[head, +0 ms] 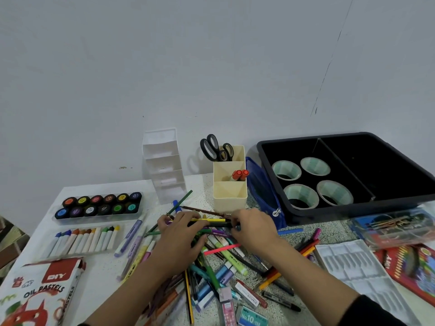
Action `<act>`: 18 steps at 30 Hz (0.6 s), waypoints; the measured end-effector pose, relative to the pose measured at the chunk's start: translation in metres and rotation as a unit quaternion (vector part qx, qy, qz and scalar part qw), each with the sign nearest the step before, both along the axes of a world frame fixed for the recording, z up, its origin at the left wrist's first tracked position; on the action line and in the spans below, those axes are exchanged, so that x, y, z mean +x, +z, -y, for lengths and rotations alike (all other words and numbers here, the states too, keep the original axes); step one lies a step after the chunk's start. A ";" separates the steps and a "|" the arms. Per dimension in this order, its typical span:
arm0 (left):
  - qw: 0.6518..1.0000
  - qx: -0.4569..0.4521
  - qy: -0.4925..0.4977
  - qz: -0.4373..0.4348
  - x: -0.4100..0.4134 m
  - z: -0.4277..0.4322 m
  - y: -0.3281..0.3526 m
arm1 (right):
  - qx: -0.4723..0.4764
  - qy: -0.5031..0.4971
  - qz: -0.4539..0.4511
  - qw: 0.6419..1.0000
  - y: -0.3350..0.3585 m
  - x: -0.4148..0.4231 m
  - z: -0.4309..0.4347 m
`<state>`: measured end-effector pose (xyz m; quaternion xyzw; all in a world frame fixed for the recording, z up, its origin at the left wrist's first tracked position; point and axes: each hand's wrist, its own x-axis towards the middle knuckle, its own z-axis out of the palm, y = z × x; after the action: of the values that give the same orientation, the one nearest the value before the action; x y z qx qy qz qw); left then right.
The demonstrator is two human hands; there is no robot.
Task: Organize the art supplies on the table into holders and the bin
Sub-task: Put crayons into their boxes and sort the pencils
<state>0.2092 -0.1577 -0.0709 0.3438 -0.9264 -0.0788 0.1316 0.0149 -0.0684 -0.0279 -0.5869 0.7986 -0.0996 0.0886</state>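
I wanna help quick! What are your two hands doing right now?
Left hand: grips the bundle of pencils.
Right hand: grips the same bundle's other end.

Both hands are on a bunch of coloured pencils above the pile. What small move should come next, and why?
Probably lift the bundle of coloured pencils, gripped by the left hand and right hand, and stand it in the front compartment of the cream plastic three-compartment holder: that one looks free, while black-handled scissors and orange-capped markers occupy the others.
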 end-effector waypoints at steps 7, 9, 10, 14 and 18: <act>1.000 0.004 -0.017 -0.018 0.002 0.002 -0.001 | -0.237 0.001 0.100 0.966 0.035 -0.020 -0.008; 0.999 0.010 -0.023 -0.030 0.002 0.002 -0.001 | -0.289 -0.011 0.039 0.957 0.045 -0.036 -0.004; 0.999 0.010 -0.024 -0.033 0.001 0.002 -0.001 | -0.301 -0.020 0.005 0.953 0.047 -0.045 -0.001; 0.999 0.013 -0.021 -0.032 -0.001 0.000 0.000 | -0.232 -0.061 -0.082 0.967 0.032 -0.075 0.007; 1.000 0.007 -0.015 -0.026 -0.001 0.001 -0.001 | -0.155 -0.047 -0.154 0.975 0.013 -0.079 0.008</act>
<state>0.2087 -0.1587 -0.0718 0.3288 -0.9271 -0.0962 0.1521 -0.0644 -0.0765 -0.0149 -0.5632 0.8043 -0.1350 -0.1327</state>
